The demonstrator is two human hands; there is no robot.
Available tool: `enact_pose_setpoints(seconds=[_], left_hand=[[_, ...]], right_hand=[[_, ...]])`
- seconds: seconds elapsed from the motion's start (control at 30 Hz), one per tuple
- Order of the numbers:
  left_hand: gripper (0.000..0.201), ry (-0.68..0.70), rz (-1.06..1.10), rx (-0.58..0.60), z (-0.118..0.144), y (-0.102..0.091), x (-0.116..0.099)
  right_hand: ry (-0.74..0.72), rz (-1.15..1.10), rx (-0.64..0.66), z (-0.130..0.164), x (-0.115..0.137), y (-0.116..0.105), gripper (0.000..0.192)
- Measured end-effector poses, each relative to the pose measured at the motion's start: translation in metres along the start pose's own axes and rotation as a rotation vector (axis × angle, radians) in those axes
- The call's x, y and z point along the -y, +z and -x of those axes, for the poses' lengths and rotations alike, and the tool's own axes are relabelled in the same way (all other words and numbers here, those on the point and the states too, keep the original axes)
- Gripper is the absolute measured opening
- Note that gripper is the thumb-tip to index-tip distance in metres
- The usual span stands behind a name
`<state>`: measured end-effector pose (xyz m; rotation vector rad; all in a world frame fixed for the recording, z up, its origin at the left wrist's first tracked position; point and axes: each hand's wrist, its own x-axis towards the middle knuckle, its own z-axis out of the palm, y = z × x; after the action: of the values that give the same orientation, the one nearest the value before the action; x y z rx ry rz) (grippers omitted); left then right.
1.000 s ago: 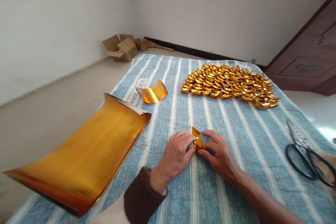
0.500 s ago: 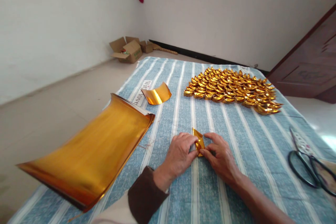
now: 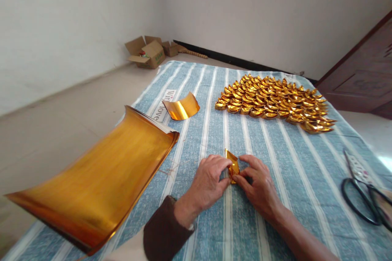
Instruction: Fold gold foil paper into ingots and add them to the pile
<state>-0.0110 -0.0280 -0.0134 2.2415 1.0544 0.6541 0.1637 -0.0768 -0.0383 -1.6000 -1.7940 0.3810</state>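
A small folded piece of gold foil paper (image 3: 233, 166) lies on the striped cloth between my hands. My left hand (image 3: 211, 177) comes from the left, its fingers and thumb closed on the paper's left edge. From the right, my right hand (image 3: 255, 181) presses the near end with its thumb, while its index finger reaches along the right side. Some fingertips are hidden behind the knuckles. Beyond them sit many folded gold paper ingots (image 3: 275, 102) in close rows. To the left rests a stack of large gold foil sheets (image 3: 104, 175), curling at its corners.
A small curved stack of gold foil paper (image 3: 183, 107) lies beyond the large sheets. Black-handled scissors (image 3: 363, 202) are at the right edge of the table with the blue-and-white striped cloth (image 3: 196, 138). Open cardboard boxes (image 3: 148, 53) stand on the floor at the back left.
The camera view has tilted slightly, so the things around shift a little. Both hands stay on the folded gold paper with only small finger movement.
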Motion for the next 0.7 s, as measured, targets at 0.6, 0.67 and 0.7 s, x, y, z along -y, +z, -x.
enact_pose_setpoints(seconds=[0.6,0.67,0.7], left_hand=[[0.018,-0.003,-0.023,-0.041,0.0002,0.0006,-0.0020],[0.019,-0.012,-0.037,-0.039,0.0001,0.0016,-0.0018],[0.020,-0.014,-0.045,-0.037,0.0001,0.0022,-0.0015]], right_hand=[[-0.011,0.041,-0.001,-0.0007,0.0031,-0.0001,0.018],[-0.009,0.047,-0.001,-0.0008,0.0034,0.0001,0.019],[-0.011,0.049,-0.001,-0.0007,0.0036,0.0001,0.020]])
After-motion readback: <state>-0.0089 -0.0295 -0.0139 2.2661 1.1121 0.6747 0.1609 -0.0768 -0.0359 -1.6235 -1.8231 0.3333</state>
